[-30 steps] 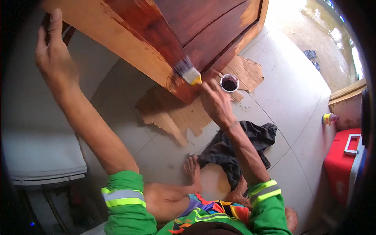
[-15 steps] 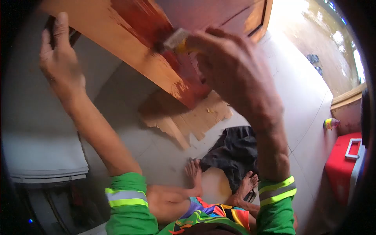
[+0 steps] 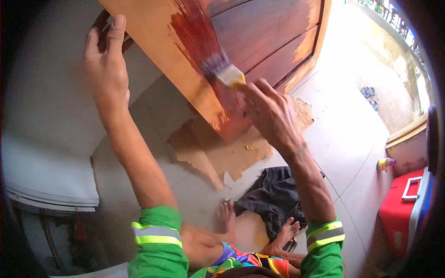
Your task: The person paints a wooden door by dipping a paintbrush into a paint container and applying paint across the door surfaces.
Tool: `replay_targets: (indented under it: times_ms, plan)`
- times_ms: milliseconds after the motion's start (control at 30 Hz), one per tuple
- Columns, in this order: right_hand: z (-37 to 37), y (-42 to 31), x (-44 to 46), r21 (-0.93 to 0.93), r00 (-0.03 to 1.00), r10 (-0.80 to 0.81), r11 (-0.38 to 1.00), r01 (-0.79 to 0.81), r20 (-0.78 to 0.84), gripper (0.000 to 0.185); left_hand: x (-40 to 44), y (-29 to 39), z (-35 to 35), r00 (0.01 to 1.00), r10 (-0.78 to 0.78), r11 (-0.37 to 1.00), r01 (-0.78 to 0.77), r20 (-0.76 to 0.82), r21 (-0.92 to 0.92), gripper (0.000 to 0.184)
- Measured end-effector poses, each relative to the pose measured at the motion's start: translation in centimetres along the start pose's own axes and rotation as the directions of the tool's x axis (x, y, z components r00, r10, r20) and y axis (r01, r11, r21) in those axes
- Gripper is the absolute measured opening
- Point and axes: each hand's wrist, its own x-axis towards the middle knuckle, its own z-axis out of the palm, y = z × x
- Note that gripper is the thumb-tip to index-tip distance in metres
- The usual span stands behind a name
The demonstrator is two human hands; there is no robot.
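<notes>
Pressing paintbrush (image 3: 227,73) bristles to wooden door (image 3: 262,34), near its corner: right hand (image 3: 276,116), grasping handle. Left hand (image 3: 109,67): at door's edge, likely steadying; grip unclear. Cardboard (image 3: 218,155): below, presumably against drips.

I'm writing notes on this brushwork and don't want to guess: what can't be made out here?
All in the head view:
- Handle of the brush: mostly hidden by the right hand.
- Top of the wooden door: cut off by the upper edge.
- Left hand's grip: its own back and thumb hide whether it holds the door.
- Label on the small bottle: too small to read.
- Dark objects outside: too small to identify.
</notes>
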Motion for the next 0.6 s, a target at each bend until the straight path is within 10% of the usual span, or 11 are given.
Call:
replay_targets:
  times_ms: [100, 267, 433, 600]
  plan:
    - [-5.3, -2.4, 1.2, -0.002, 0.978, 0.16, 0.987, -0.161, 0.135, 0.027, -0.1, 0.2, 0.0, 0.999, -0.04, 0.999, 0.04, -0.005, -0.016, 0.048]
    - [-5.6, -2.9, 7.7, 0.01, 0.947, -0.129, 0.99, 0.138, -0.295, 0.03, 0.1, 0.6, -0.5, 0.997, -0.072, 0.995, 0.072, -0.01, 0.072, 0.053]
    - [-1.4, -3.0, -1.1, 0.129, 0.982, 0.173, 0.975, -0.181, 0.07, 0.029, 0.3, -0.1, -0.8, 0.997, -0.066, 0.998, 0.066, 0.037, 0.01, 0.045]
    - [-1.9, -5.5, 0.9, 0.087, 0.988, 0.024, 0.996, -0.011, -0.15, 0.038, 0.5, -0.7, -1.0, 0.997, -0.05, 0.999, 0.05, 0.065, 0.009, 0.06]
